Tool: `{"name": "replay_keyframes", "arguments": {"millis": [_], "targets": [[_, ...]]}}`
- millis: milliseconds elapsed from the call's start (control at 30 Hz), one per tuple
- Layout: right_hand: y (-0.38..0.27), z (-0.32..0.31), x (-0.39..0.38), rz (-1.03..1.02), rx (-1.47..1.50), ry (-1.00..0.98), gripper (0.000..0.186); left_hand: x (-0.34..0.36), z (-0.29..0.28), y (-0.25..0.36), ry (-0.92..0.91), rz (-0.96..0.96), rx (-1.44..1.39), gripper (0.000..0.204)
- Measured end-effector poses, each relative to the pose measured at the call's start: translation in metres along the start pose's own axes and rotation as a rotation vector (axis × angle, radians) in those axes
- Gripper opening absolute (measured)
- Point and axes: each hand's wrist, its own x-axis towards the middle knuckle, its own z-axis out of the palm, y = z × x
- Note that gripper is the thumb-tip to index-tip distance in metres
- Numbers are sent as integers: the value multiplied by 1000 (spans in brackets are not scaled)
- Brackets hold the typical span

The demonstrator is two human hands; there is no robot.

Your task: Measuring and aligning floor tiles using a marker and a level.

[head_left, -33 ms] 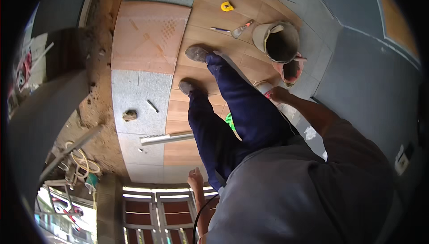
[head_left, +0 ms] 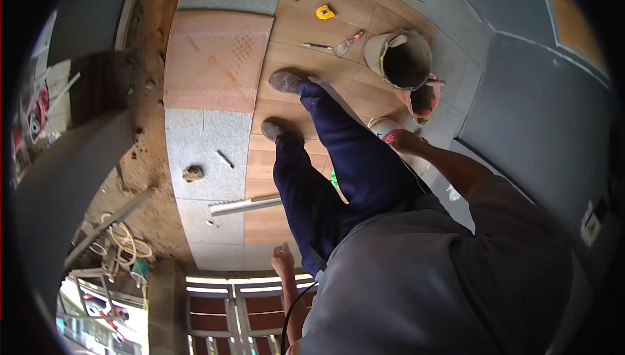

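On the right, my right hand (head_left: 406, 141) is closed on a white tub with red markings (head_left: 385, 128), held beside my right leg. My leg and fingers partly cover the tub. At the lower left, my left hand (head_left: 283, 260) hangs beside my left thigh, fingers curled in, with nothing visible in it. Just beyond the tub stand a red container (head_left: 423, 101) and a large mortar-stained bucket (head_left: 407, 62). A scraper (head_left: 348, 44), a blue pen-like stick (head_left: 318, 46) and a yellow tape measure (head_left: 325, 12) lie on the wood-look tiles ahead of my shoes.
Left of my feet lie a pinkish tile (head_left: 218, 62), a stone-like lump (head_left: 193, 173), a short dark rod (head_left: 225, 159) and a long metal bar (head_left: 244, 205). Bare dirt (head_left: 150, 160) borders the tiles. A grey wall (head_left: 540, 114) rises at right; a green object (head_left: 334, 179) shows between my legs.
The view has shifted slightly, and slightly more of the tub's red marking shows by my right hand. My left hand stays curled at my side.
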Motion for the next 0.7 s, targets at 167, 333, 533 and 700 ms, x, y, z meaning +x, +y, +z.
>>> {"name": "replay_keyframes", "arguments": {"millis": [167, 333, 533, 700], "targets": [[-44, 51, -91, -14, 230, -46, 36, 67, -94, -2, 166, 12, -15, 41], [-47, 102, -128, 77, 410, 115, 37, 111, -180, 1, 279, 209, 28, 38], [-53, 89, -134, 250, 547, 306, 35, 113, -205, 34, 282, 211, 149, 42], [-33, 90, -140, 288, 720, 229, 29, 100, -182, 98, 212, 280, 194, 40]]}}
